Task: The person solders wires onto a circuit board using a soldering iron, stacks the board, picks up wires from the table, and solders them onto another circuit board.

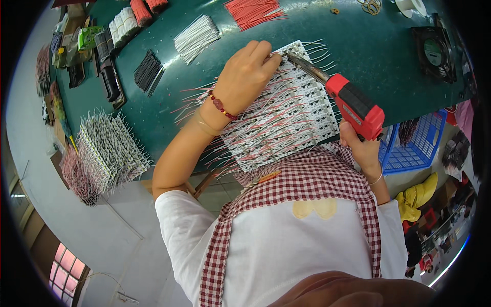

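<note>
Head view: white panel (shaggy with red and white wires).

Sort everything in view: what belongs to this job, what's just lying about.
In the job:
- red-and-black gun-shaped tool, right hand
- white board panel, left hand
- probably the red wires, white wires

Apparently lying about:
- blue crate
- yellow cloth

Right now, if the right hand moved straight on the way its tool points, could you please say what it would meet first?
The red tool in the right hand would probably meet the fingers of the left hand first, though its height over the white board is unclear.
</note>
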Demonstrator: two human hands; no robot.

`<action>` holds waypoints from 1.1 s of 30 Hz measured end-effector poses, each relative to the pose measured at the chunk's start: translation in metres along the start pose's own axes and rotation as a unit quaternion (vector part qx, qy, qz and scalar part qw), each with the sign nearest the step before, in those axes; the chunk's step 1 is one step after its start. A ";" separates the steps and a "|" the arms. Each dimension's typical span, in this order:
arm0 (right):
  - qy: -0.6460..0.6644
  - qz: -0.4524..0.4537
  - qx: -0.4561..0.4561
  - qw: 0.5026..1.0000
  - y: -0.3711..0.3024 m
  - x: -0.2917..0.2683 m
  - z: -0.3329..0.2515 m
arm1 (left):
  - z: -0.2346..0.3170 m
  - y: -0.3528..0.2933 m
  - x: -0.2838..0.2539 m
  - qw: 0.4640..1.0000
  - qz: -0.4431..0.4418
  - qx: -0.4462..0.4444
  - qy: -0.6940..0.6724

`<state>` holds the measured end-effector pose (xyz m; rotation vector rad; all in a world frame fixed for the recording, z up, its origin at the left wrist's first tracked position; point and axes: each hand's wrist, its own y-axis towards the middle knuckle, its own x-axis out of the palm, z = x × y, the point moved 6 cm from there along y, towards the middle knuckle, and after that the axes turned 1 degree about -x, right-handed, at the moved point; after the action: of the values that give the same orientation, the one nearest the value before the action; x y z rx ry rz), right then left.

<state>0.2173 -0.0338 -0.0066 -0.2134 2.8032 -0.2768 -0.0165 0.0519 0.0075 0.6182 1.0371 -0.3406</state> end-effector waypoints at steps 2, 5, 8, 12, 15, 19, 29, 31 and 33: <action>0.046 -0.007 0.064 0.997 -0.002 -0.002 0.001 | 0.001 0.001 -0.001 1.000 0.002 0.006 0.006; 0.140 0.003 0.123 0.982 -0.006 -0.005 -0.006 | 0.003 0.000 -0.001 1.000 0.001 0.002 0.009; 0.190 0.010 0.097 0.977 -0.002 -0.003 -0.016 | 0.003 0.002 -0.002 1.000 0.000 0.003 0.011; 0.181 -0.012 0.076 0.980 -0.003 -0.004 -0.020 | 0.002 0.002 -0.002 1.000 -0.005 0.010 0.013; 0.191 -0.010 0.070 0.979 -0.006 -0.003 -0.017 | 0.002 0.002 -0.002 1.000 0.003 0.019 0.015; 0.192 -0.007 0.086 0.978 -0.008 -0.001 -0.012 | 0.002 -0.003 0.001 1.000 0.001 0.005 0.019; 0.083 -0.014 0.087 0.993 -0.006 0.000 0.003 | 0.001 -0.007 0.002 1.000 0.014 0.005 0.005; 0.065 0.000 0.060 0.996 -0.007 0.000 0.004 | 0.002 -0.006 0.003 1.000 0.006 0.003 0.009; 0.024 0.008 0.064 0.998 -0.008 -0.001 0.007 | 0.003 -0.005 0.002 1.000 0.003 0.002 0.010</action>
<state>0.2210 -0.0423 -0.0115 -0.1569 2.8200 -0.4611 -0.0160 0.0461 0.0054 0.6298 1.0543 -0.3329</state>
